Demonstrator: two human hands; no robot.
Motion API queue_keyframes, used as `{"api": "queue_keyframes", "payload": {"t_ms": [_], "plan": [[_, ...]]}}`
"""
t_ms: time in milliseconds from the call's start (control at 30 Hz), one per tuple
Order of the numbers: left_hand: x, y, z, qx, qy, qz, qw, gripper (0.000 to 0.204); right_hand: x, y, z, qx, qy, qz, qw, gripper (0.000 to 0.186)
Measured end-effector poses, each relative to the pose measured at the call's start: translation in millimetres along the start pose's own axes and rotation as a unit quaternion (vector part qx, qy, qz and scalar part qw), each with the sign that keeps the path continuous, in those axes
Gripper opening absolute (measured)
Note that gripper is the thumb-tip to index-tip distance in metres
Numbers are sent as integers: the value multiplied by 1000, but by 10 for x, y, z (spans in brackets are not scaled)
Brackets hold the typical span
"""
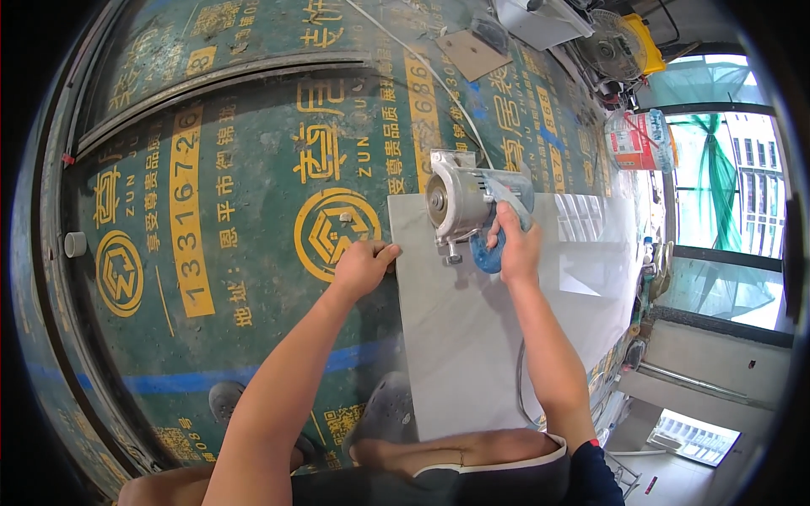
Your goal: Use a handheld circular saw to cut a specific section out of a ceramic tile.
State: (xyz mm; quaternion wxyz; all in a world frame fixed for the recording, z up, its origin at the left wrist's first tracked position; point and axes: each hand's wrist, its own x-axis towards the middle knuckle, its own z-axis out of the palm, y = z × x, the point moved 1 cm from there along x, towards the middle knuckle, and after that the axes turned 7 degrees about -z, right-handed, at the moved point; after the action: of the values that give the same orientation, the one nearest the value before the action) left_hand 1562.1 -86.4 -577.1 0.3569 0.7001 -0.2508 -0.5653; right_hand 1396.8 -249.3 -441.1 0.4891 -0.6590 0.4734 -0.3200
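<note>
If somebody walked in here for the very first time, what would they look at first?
Probably the power saw with a blue handle, gripped by the right hand over the shiny pale slab near the middle, while the left hand is at the slab's left edge. Next might come the big green floor sheet with yellow printing, filling the left side, then the green netting by the bright windows at the right.

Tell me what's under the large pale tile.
Green floor covering with yellow print reaches the left edge of the large pale tile; whatever lies directly beneath is covered.
</note>
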Motion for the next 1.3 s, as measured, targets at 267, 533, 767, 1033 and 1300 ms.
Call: {"api": "queue_keyframes", "payload": {"t_ms": [267, 533, 767, 1033, 1300], "plan": [[2, -9, 15, -7, 4, -3, 1000, 41, 42, 3, 26, -3, -2, 4, 1000, 27], [-19, 2, 8, -18, 2, -7, 1000, 43, 85, 50, 33, 5, -4, -2, 1000, 26], [-24, 9, 5, -7, 6, -9, 1000, 43, 101, 75, 29, -1, -7, -7, 1000, 26], [5, -48, 30, -24, 7, -3, 1000, 44, 120, 68, 51, 1, -7, 0, 1000, 39], [29, -109, 15, -8, 2, 6, 1000, 44, 170, 100, 116, -5, -24, 2, 1000, 28]]}}
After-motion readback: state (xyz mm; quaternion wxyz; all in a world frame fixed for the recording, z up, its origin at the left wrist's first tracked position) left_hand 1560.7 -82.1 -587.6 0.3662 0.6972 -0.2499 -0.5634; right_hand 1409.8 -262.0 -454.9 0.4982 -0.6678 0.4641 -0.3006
